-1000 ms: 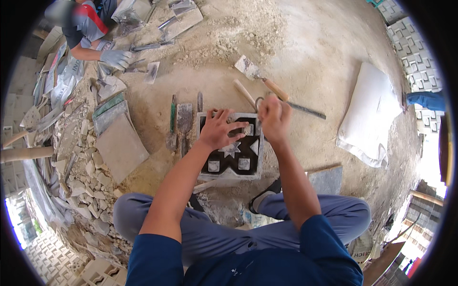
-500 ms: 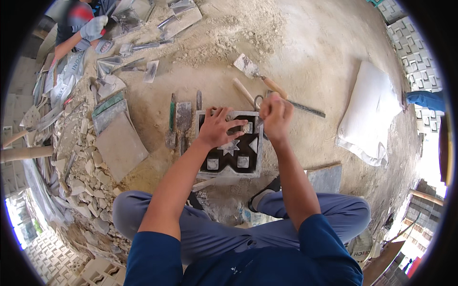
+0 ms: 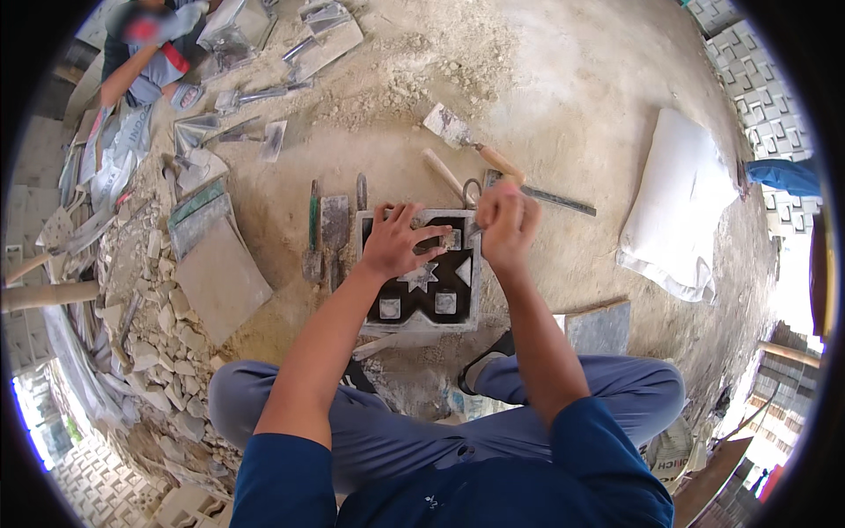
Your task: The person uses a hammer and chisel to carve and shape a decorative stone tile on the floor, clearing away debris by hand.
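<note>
On the ground before me lies a square mould-like block (image 3: 363, 299) with a pale rim, dark recesses and a raised star and small squares inside. My left hand (image 3: 396, 245) rests on its upper left part, fingers spread, the fingertips near the upper right square. At the upper right corner of the block, my right hand (image 3: 508, 220) is closed in a fist around a thin metal tool (image 3: 475, 227), whose grey end shows beside the fist over the rim. The rest of that tool is hidden by the fingers. A curved metal loop (image 3: 472, 187) shows just beyond.
Beyond the block lie a wooden-handled trowel (image 3: 447, 125), a wooden handle (image 3: 444, 172) and a dark metal bar (image 3: 563, 202). Left are another trowel (image 3: 334, 220), slabs (image 3: 224, 286) and rubble (image 3: 167, 348). A white sack (image 3: 676, 207) lies right. A gloved co-worker (image 3: 145, 75) sits far left.
My right fist stays at the block's upper right corner with only a slight shift. My left hand keeps its place on the block. The co-worker's gloved hand has moved up.
</note>
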Action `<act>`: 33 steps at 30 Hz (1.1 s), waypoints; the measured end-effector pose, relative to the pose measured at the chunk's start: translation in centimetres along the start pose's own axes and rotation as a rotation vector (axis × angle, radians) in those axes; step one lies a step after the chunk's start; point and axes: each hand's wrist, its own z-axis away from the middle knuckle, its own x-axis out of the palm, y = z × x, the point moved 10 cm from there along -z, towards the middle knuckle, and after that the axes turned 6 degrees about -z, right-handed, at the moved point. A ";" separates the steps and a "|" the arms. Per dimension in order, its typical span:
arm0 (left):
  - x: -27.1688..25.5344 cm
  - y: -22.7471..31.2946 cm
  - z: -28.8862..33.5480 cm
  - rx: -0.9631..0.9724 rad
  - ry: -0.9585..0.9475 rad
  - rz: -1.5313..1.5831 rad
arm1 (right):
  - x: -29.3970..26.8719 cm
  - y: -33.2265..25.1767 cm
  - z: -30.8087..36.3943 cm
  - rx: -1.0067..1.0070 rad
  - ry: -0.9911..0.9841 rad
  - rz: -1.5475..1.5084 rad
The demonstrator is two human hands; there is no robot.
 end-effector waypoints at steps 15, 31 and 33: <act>0.9 0.4 -0.3 -0.017 -0.093 -0.017 | -0.8 -11.5 -0.4 -0.082 0.104 -0.177; 0.5 0.9 -0.2 0.025 -0.032 -0.032 | -2.0 -9.1 1.5 -0.111 0.092 -0.243; 0.6 0.8 0.0 0.019 -0.036 -0.033 | -1.8 -8.8 1.3 -0.087 0.069 -0.280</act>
